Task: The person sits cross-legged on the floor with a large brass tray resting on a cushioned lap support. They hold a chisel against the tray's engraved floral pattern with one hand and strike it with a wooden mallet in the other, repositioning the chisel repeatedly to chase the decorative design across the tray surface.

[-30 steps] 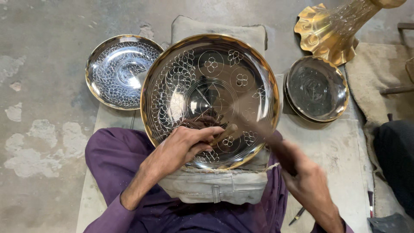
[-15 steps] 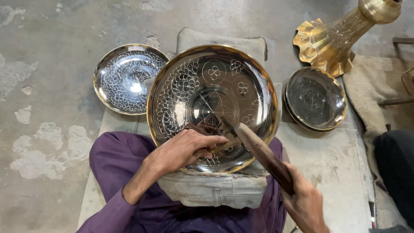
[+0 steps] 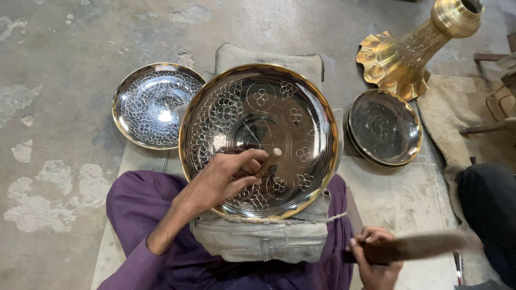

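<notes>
We saw the big engraved brass tray (image 3: 258,107) lying tilted on a grey cloth pad (image 3: 263,241) over the person's lap, purple trousers (image 3: 145,204) underneath. Left hand (image 3: 226,177) rested on the tray's lower part, fingers curled tight round a short chisel (image 3: 269,160) w/ its tip toward the tray's centre. Right hand (image 3: 376,258) was low at the right, off the tray, clamped on the handle of a wooden mallet (image 3: 414,247), blurred, lying approx. level & pointing right. A smaller engraved dish (image 3: 156,104) sat just beside the tray on the left, its edge tucked under; a darker stacked dish (image 3: 384,126) sat on the right, w/ a fluted brass vase (image 3: 414,48) lying tilted behind it
</notes>
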